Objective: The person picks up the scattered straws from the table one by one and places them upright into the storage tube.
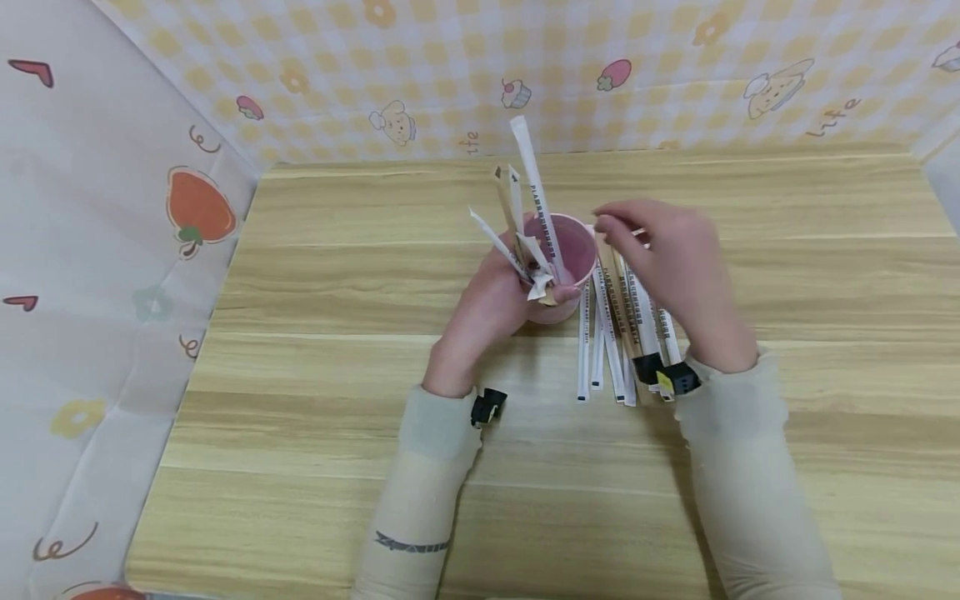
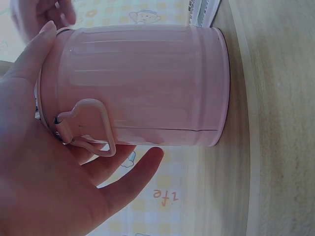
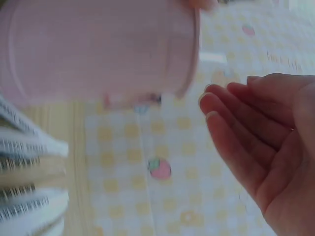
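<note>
Here, behind a wood-grain table (image 1: 300, 417), we look down on a pink ribbed bucket (image 2: 138, 83), mouth up near the middle; whether its base touches the wood we cannot tell. The left hand (image 1: 491, 304) grips it near the rim; the right hand (image 1: 671, 262), holding nothing, its fingers loosely bent, hovers just beside the opposite edge. We see a row of wrapped straws (image 1: 609, 333) below the right hand, and one tall white straw (image 1: 538, 200) slanting up from the bucket.
</note>
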Demonstrator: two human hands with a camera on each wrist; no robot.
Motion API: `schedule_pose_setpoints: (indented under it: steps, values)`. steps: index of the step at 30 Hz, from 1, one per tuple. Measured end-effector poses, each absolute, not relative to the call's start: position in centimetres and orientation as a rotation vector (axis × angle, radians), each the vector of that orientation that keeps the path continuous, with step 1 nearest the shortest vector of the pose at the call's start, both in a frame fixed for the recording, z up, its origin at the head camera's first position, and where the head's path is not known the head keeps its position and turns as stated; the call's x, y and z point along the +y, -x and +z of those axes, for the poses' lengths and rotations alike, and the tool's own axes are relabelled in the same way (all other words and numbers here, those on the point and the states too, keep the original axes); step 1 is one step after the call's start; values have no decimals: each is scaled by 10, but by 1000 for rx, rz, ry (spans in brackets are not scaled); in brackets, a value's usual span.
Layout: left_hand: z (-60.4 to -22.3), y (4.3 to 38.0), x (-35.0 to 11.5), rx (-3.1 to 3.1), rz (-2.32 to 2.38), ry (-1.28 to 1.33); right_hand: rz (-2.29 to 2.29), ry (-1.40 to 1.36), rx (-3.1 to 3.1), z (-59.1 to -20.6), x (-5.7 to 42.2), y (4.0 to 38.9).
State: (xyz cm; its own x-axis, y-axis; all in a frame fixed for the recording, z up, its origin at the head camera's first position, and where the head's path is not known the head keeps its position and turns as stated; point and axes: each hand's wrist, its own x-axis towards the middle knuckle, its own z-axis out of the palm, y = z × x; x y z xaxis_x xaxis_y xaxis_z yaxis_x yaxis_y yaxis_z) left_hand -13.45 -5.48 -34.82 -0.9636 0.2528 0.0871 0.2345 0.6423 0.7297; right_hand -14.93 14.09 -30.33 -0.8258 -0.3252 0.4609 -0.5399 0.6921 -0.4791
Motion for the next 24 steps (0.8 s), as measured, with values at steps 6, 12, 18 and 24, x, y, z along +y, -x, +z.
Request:
schedule_pose_setpoints:
  steps: [6, 12, 18, 24]
  values:
    - [-348, 133, -54, 2833, 1199, -386, 975, -426, -2826, -304, 168, 157]
    - [-349, 133, -54, 2831, 1185, -378, 1007, -280, -3144, -316, 187, 167]
    - [-348, 132, -54, 2815, 1213, -370, 958, -161, -3358, -332, 200, 175]
    - [-347, 131, -54, 2791, 1232, -339, 937, -85, -3506, -346, 207, 179]
